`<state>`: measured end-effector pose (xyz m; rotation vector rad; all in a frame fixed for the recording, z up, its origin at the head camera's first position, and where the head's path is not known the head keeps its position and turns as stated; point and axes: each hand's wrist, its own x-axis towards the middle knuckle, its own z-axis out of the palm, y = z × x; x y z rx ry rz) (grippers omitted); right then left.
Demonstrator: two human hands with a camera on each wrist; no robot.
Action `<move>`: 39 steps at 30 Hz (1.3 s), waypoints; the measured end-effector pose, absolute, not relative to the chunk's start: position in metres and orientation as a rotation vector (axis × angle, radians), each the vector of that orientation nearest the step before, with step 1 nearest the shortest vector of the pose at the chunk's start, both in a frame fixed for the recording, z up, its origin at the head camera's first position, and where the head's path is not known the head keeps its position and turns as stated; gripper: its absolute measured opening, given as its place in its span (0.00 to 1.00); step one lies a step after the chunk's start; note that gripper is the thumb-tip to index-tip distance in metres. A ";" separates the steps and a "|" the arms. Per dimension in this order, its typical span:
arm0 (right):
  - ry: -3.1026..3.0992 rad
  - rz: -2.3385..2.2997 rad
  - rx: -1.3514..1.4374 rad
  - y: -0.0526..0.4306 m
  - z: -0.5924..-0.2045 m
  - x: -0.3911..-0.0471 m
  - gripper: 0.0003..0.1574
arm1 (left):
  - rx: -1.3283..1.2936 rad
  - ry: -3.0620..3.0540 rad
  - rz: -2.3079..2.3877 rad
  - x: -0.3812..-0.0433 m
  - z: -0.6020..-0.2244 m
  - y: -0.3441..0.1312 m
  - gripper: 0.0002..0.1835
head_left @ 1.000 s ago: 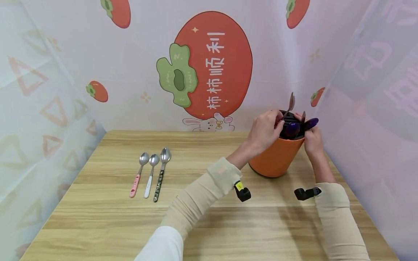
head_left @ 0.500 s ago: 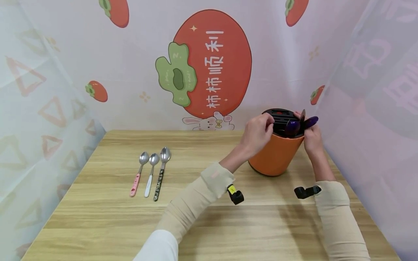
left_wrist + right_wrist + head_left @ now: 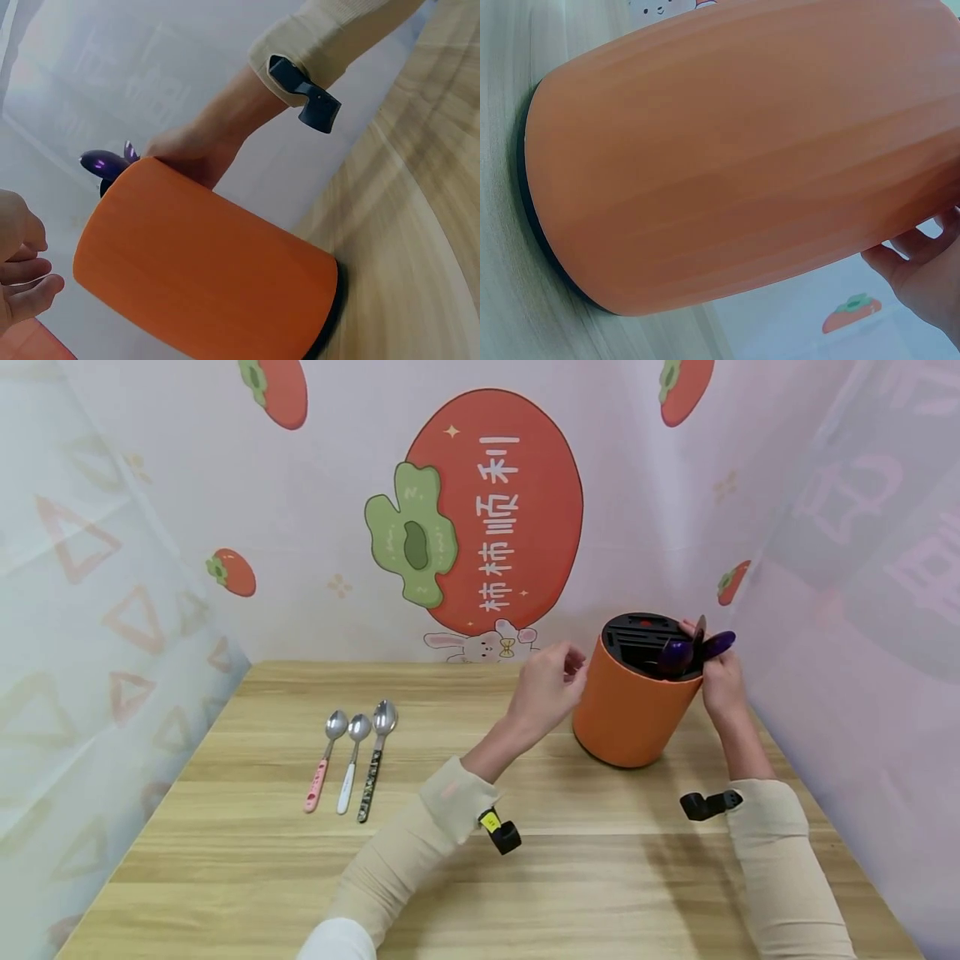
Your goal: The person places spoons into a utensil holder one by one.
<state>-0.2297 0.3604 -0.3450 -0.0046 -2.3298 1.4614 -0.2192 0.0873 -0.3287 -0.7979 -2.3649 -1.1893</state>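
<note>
The orange knife block [image 3: 626, 714] with a black slotted top [image 3: 637, 631] stands tilted on the wooden table at the right. Glossy purple rounded utensil ends [image 3: 676, 655] and a slim metallic one [image 3: 700, 631] stick out of its top. My right hand [image 3: 723, 689] grips the block's upper right rim, its fingers partly hidden behind the utensils. In the right wrist view, the right hand [image 3: 922, 274] lies along the block's side near the top. My left hand [image 3: 550, 685] hovers just left of the block, fingers loosely curled and holding nothing.
On the left part of the table lie three spoons side by side: one with a pink handle [image 3: 317, 786], one with a white handle [image 3: 347, 788] and one with a black patterned handle [image 3: 370, 785]. A printed cloth backdrop [image 3: 300, 510] encloses the table behind and at both sides.
A second ago my left hand held a metallic spoon-like utensil over the block's top; it let go and drew away left and down. My right hand stays at the rim.
</note>
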 end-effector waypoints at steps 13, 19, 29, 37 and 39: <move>-2.332 1.533 -0.026 0.362 -0.343 -0.229 0.38 | -0.712 -2.433 -1.187 -0.211 -0.352 0.044 0.05; -2.310 1.516 0.000 0.362 -0.345 -0.228 0.37 | -0.649 -2.477 -1.149 -0.207 -0.363 0.024 0.05; -2.302 1.444 0.018 0.360 -0.342 -0.226 0.37 | -0.562 -2.488 -1.111 -0.204 -0.381 -0.010 0.06; -2.309 1.439 0.022 0.359 -0.345 -0.227 0.35 | -0.513 -2.540 -1.104 -0.199 -0.401 -0.031 0.06; -2.310 1.437 0.028 0.359 -0.346 -0.226 0.35 | -0.498 -2.558 -1.088 -0.197 -0.406 -0.036 0.06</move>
